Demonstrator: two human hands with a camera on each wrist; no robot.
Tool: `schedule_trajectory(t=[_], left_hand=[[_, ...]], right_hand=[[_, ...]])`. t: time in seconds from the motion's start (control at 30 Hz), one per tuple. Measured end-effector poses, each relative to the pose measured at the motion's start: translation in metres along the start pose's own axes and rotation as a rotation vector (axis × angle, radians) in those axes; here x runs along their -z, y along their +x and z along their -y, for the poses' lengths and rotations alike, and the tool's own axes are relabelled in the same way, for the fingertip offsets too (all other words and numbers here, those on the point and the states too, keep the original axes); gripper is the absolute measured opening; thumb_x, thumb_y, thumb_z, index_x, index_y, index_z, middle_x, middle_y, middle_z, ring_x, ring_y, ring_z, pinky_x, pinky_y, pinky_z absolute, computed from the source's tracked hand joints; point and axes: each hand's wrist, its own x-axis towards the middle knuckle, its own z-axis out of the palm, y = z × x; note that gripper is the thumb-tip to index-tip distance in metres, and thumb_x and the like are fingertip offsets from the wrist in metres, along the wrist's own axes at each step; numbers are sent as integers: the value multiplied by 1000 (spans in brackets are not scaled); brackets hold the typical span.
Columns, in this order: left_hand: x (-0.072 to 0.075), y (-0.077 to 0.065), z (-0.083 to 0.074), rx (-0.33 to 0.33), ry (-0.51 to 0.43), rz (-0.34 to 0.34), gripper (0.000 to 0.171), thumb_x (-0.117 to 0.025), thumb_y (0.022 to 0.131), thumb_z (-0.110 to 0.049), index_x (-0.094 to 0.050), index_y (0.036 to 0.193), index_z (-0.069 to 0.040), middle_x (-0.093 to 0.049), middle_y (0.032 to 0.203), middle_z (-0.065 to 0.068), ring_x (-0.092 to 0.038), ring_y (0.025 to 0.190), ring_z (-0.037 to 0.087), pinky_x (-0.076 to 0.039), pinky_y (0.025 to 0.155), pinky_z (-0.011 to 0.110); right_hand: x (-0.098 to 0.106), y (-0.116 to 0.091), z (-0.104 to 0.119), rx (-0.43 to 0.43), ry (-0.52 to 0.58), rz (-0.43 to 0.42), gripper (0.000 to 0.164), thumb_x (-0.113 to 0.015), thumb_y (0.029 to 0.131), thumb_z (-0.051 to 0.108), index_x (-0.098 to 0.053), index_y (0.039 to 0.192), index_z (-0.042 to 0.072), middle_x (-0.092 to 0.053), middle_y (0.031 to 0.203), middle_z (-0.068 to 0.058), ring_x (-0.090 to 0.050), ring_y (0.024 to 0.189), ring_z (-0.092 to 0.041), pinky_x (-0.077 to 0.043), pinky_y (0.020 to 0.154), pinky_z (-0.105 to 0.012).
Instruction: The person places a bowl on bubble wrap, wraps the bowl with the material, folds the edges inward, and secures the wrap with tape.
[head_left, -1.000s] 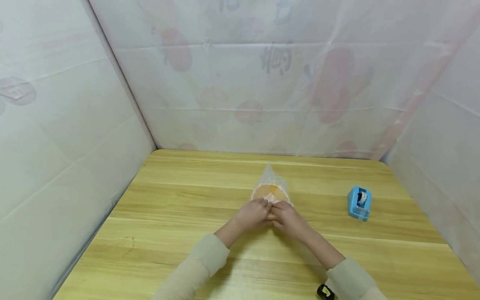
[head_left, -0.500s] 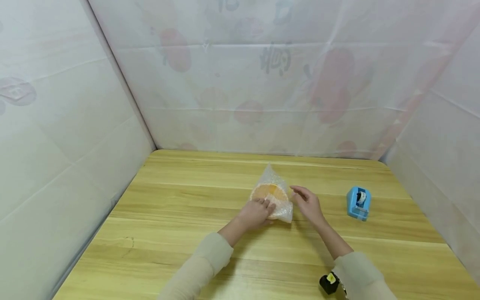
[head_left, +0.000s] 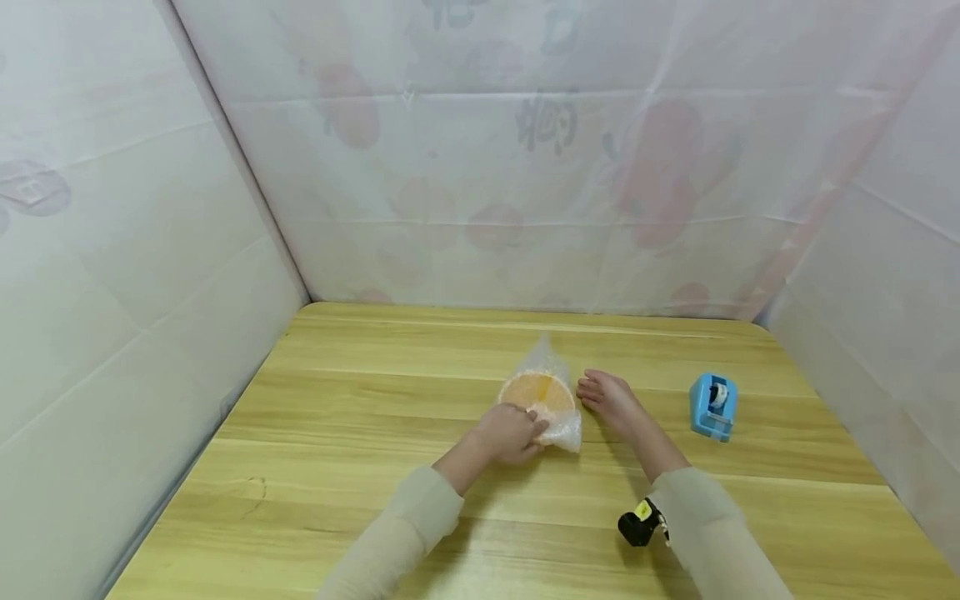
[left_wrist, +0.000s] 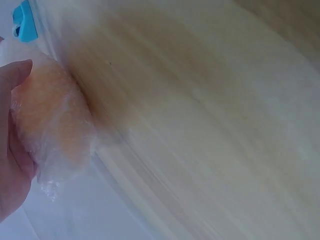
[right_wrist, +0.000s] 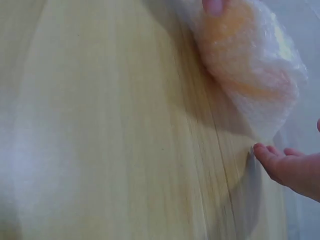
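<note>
A round orange object point(head_left: 531, 389) lies on the table inside clear bubble wrap point(head_left: 564, 429); its exact kind is hard to tell through the plastic. My left hand point(head_left: 510, 432) grips it at the near left side, thumb on top of the folded wrap. In the left wrist view the thumb point(left_wrist: 19, 74) presses the wrapped object point(left_wrist: 47, 100) while the other fingers are mostly hidden. Just right of the package, my right hand point(head_left: 611, 398) is apart from it, fingers extended and gently bent, holding nothing. The right wrist view has these fingers point(right_wrist: 280, 161) close to the wrap's pointed end point(right_wrist: 265, 122).
A blue tape dispenser point(head_left: 713, 407) with a roll of tape stands on the wooden table point(head_left: 360, 467) to the right. A black device with a yellow label point(head_left: 637, 525) sits at my right wrist. Printed cloth walls point(head_left: 450, 167) enclose the table's back and sides.
My right hand has let go of the wrap and moved off to the right of the package. The wrap's near right flap shows now. My left hand stays on the package.
</note>
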Motion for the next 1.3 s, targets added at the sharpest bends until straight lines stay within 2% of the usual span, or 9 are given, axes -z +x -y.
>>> schedule_trajectory(t=[0.4, 0.5, 0.6, 0.77, 0.83, 0.97, 1.07, 1.13, 1.3], left_hand=[[5, -15, -12, -49, 29, -53, 39, -45, 93, -45, -58, 125, -26, -66, 102, -9, -63, 89, 7, -48, 83, 21], [6, -17, -15, -50, 23, -50, 38, -45, 93, -46, -58, 124, -27, -66, 103, -9, -63, 90, 6, -48, 83, 21], [8, -18, -17, -49, 2, -32, 38, -45, 93, -46, -57, 125, -29, -66, 107, -10, -63, 92, 6, -48, 85, 20], [10, -19, -20, -43, -6, -2, 38, -45, 93, -45, -57, 126, -30, -66, 109, -11, -63, 92, 5, -48, 83, 19], [11, -19, -21, -42, -7, 3, 38, -46, 93, -45, -57, 126, -30, -66, 110, -11, -63, 92, 5, -48, 83, 19], [12, -20, -22, -48, -2, 3, 39, -47, 92, -46, -56, 126, -31, -65, 109, -11, -63, 93, 5, -48, 83, 19], [12, -21, -22, -55, 17, -3, 38, -46, 93, -47, -56, 127, -31, -65, 108, -12, -63, 92, 4, -48, 84, 19], [13, -21, -23, -59, 30, -6, 38, -46, 93, -47, -56, 126, -32, -65, 106, -13, -63, 91, 4, -48, 83, 19], [12, -20, -25, -69, 52, -14, 37, -47, 92, -46, -56, 125, -33, -65, 100, -13, -62, 87, 3, -48, 81, 19]], right_hand=[[-7, 18, 7, -100, 90, -22, 60, -29, 100, 18, 2, 146, -6, -3, 151, -30, -10, 142, -38, -16, 117, -43], [-10, 22, 9, -131, 91, -70, 62, -33, 99, 18, -1, 146, -5, -7, 152, -29, -20, 139, -35, -22, 115, -40], [-11, 25, 10, -156, 73, -119, 62, -38, 97, 17, -8, 146, -4, -19, 150, -27, -42, 119, -26, -37, 103, -34], [-13, 26, 10, -140, -6, -151, 54, -44, 95, 13, -24, 141, -8, -57, 105, -11, -53, 77, -8, -47, 73, -20], [-13, 26, 10, -115, -26, -151, 55, -44, 94, 10, -22, 141, -10, -55, 87, 1, -52, 70, -4, -46, 67, -17], [-14, 26, 11, -74, -53, -135, 59, -42, 95, 8, -15, 143, -11, -58, 93, -4, -51, 71, -1, -46, 71, -16], [-15, 31, 11, -77, -57, -166, 50, -44, 95, 13, -31, 138, -9, -60, 86, -2, -49, 66, -2, -44, 66, -17], [-15, 35, 12, -80, -44, -204, 43, -48, 94, 16, -41, 130, -7, -49, 66, 9, -46, 59, -3, -41, 56, -17], [-15, 40, 15, -84, -33, -235, 51, -53, 92, 19, -40, 134, -7, -43, 63, 10, -44, 56, -1, -41, 53, -14]])
